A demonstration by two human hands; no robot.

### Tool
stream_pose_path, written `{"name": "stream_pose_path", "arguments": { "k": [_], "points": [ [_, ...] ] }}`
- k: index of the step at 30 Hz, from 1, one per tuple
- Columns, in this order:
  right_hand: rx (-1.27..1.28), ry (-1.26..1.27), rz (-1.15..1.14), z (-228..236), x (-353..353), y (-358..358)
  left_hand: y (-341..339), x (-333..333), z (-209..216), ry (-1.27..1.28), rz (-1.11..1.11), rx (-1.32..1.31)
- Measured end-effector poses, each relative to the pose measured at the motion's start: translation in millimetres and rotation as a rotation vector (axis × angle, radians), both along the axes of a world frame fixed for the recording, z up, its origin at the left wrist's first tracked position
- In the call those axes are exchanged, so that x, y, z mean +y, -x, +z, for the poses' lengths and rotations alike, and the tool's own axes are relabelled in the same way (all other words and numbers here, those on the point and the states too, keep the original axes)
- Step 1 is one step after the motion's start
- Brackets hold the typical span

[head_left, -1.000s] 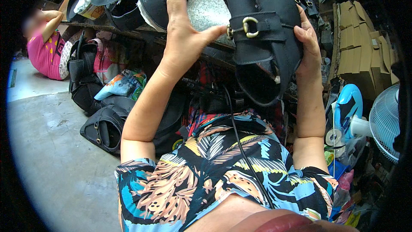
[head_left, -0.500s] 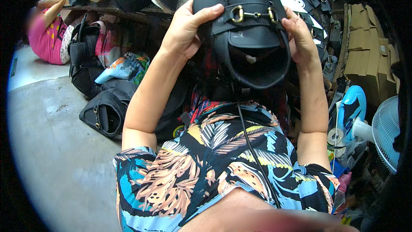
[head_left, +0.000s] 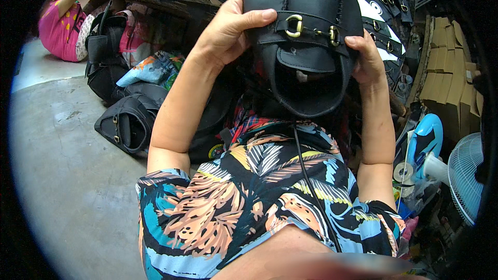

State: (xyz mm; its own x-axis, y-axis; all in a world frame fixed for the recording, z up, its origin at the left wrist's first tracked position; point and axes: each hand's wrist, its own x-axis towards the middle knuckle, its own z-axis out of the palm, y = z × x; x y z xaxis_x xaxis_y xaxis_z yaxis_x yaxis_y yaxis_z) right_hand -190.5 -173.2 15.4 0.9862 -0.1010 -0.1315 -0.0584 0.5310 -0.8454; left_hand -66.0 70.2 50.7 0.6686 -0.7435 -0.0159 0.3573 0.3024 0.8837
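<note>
Between my two hands is a black loafer upper point(head_left: 311, 0), its opening facing down toward me. A strap with a gold-coloured metal bit point(head_left: 315, 30) crosses it above the tongue, and two braided seams run up its front. My left hand point(head_left: 225, 31) grips the left side, thumb on top near the strap's end. My right hand point(head_left: 368, 57) pinches the right side, thumb beside the strap's other end. The fingers of both hands are partly hidden behind the upper.
Other black uppers lie on the bench point(head_left: 171, 4) and in a pile point(head_left: 127, 127) at left. Black straps with gold bits point(head_left: 381, 26), stacked cardboard point(head_left: 443, 67) and a fan point(head_left: 464, 176) are at right. Another person point(head_left: 61, 28) sits at far left.
The loafer upper looks slightly larger and sits a little lower and to the right. My right thumb has shifted slightly down its side. Both hands keep their hold.
</note>
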Motion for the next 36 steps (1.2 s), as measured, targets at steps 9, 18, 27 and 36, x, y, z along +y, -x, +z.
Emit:
{"name": "stream_pose_path", "arguments": {
  "k": [9, 18, 27, 36],
  "points": [
    [-0.174, 0.073, 0.031, 9, 1, 3, 8, 5, 8, 0.004, -0.035, -0.013],
    [-0.238, 0.006, 0.027, 16, 7, 1, -1, -7, -16, 0.2, -0.14, 0.104],
    [-0.103, 0.033, -0.076, 19, 1, -11, -15, -1, 0, -0.163, 0.161, -0.18],
    [-0.053, 0.155, -0.108, 19, 10, -44, -5, -3, 37, -0.509, 0.45, -1.037]
  ]
}}
